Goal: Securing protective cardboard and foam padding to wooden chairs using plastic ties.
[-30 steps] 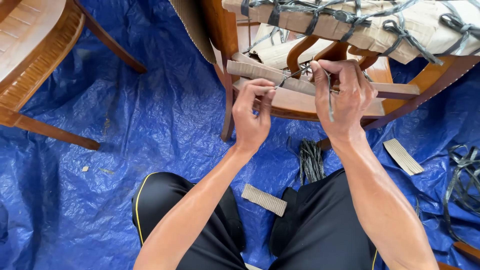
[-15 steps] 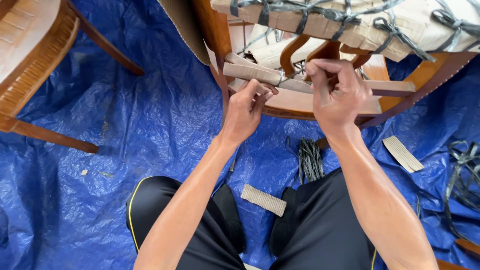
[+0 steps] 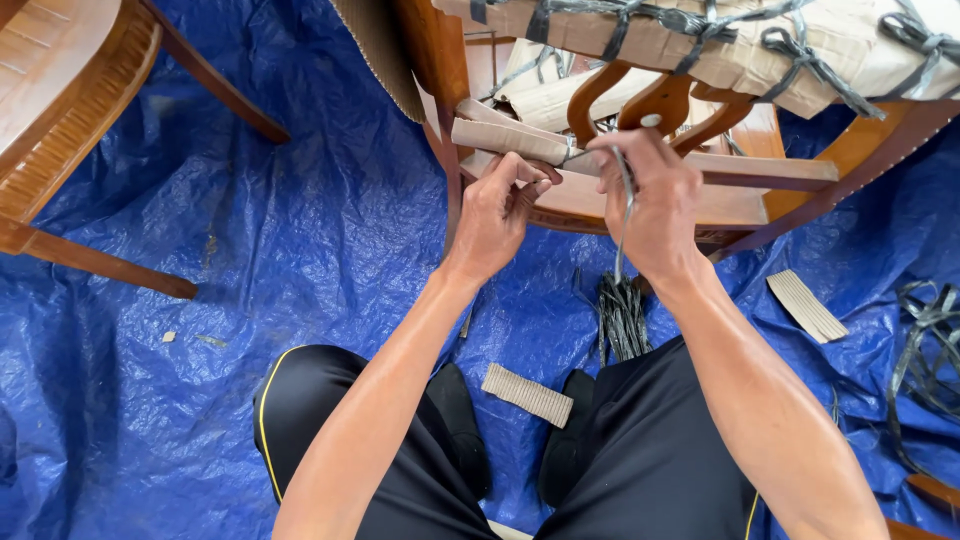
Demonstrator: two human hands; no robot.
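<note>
A wooden chair (image 3: 800, 170) lies on its side, its upper parts wrapped in corrugated cardboard tied with grey plastic strap. A cardboard strip (image 3: 505, 138) covers one lower rail. My left hand (image 3: 497, 215) pinches a thin strap end against that strip. My right hand (image 3: 648, 200) grips the grey strap (image 3: 623, 215), whose loose end hangs down over the back of the hand. The knot between my hands is mostly hidden by the fingers.
A blue tarp (image 3: 300, 250) covers the floor. Another wooden chair (image 3: 70, 110) stands at the left. A bundle of cut straps (image 3: 622, 320) and cardboard offcuts (image 3: 528, 396) (image 3: 806, 307) lie near my knees. More loose strap (image 3: 925, 350) is piled at the right.
My left hand moved up to the cardboard-covered rail and stayed there. My right hand shifted left and down, drawing the strap so its end now hangs over the hand.
</note>
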